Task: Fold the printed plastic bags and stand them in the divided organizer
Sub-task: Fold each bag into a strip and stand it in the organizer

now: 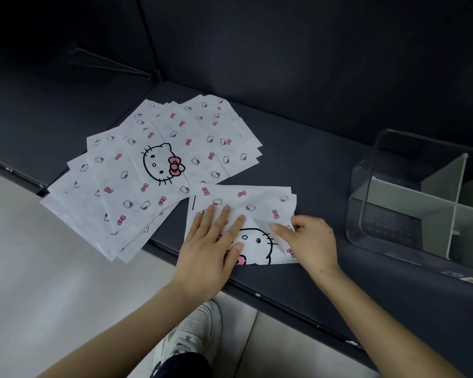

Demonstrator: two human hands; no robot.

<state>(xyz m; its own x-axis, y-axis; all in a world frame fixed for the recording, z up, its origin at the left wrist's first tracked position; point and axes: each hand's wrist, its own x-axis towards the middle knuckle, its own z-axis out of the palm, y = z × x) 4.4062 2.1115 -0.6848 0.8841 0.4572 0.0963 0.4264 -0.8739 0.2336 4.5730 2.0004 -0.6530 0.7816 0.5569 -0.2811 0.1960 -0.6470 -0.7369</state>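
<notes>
Head view: I note one printed bag (246,203), white with pink bows and small cat faces, lying near the front edge of the dark table (325,165). It is already doubled over, with layered edges showing at its right side and a large cat face showing on its near half.

Left hand (210,246): laid flat on the left part of this bag, fingers straight and spread, pressing it down. It grips nothing.

Right hand (309,244): at the bag's right edge. The forefinger reaches out across the plastic while the thumb and the other fingers curl at the edge and pinch it. A ridge of plastic stands up between the two hands.

Stack of bags (153,170): same print, unfolded, fanned out flat to the left of and behind the bag in hand. Its near-left corner hangs over the table edge, and its right side lies touching or just beside the worked bag's far-left corner; I cannot tell which.

Organizer (366,192): a clear-walled box with pale dividers (448,186), standing on the table to the right, apart from the right hand.

Below the table edge I see a pale floor (52,282) and a white shoe (194,331).
</notes>
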